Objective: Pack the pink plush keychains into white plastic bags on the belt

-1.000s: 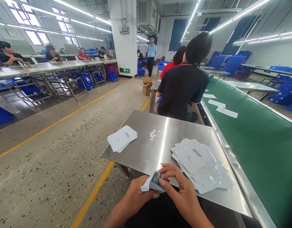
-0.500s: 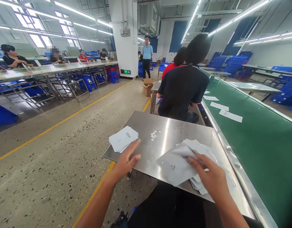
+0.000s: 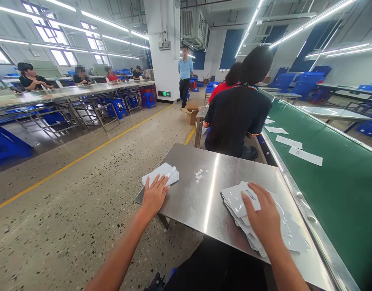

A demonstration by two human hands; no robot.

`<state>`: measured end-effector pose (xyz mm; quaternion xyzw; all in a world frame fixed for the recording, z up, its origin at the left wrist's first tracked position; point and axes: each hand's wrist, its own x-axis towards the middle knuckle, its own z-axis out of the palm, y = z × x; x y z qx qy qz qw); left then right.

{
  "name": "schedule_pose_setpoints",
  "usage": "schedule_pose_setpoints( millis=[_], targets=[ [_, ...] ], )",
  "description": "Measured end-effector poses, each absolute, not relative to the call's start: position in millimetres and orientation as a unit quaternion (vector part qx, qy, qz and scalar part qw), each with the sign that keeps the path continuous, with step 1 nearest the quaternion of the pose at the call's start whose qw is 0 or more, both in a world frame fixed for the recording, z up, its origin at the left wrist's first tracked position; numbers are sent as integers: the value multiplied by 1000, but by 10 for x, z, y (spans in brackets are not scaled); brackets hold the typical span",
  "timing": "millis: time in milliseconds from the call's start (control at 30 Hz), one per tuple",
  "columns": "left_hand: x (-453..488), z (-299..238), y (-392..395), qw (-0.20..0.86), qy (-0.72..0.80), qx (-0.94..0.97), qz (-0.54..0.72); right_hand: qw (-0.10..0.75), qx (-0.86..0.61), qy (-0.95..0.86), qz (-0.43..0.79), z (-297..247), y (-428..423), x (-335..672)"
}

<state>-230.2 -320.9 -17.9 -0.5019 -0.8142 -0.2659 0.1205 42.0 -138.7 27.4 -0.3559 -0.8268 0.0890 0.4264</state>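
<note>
A small stack of flat white printed pieces (image 3: 171, 171), thin like cards or pouches, lies at the left corner of the metal table (image 3: 186, 206). My left hand (image 3: 154, 197) rests on this stack with its fingers stretched out. On the right side of the table is a larger, uneven pile of similar white pieces (image 3: 234, 199), the top one bearing a dark oval print. Over that pile is my right hand (image 3: 264, 218), thumb and fingers apart, its fingertips at the top piece. Several small white round stickers or discs (image 3: 199, 175) lie between the two piles.
A green conveyor belt (image 3: 331, 194) runs along the table's right edge, carrying several white pieces (image 3: 305, 155). A seated person in a dark shirt (image 3: 237, 117) is just beyond the table. Farther off are a cardboard box (image 3: 191, 116) and a standing person in light blue (image 3: 185, 69).
My left hand has come down onto the left stack. The white piece my right hand held has left it, and that hand is now open over the right pile. The standing person has stepped slightly.
</note>
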Motion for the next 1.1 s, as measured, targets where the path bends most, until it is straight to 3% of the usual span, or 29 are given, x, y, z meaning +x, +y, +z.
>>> schedule_pose_setpoints(
  millis=[100,267,367,500,667,900,1100],
  targets=[
    [-2073,48,-3430,36,-749,-569,-337,389,-208,-890,117,417,-1725,197],
    [-1668,292,-3777,-351,-653,-543,-395,197,-21,-967,161,580,-2161,19],
    [-1574,209,-3786,-474,-595,-491,-426,132,14,-977,168,563,-2216,-102],
    [-1522,-119,-3702,-509,-630,-336,-482,142,-28,-966,216,384,-1937,-420],
    [-1466,-405,-3751,-523,-589,-139,-600,208,-212,-954,50,-21,-1518,-713],
    [-1537,-382,-3836,-466,-520,7,-716,208,-112,-971,20,-160,-1960,-207],
    [-1554,-278,-3696,-401,-565,-53,-719,270,-2,-963,-7,-396,-2196,228]
  ],
)
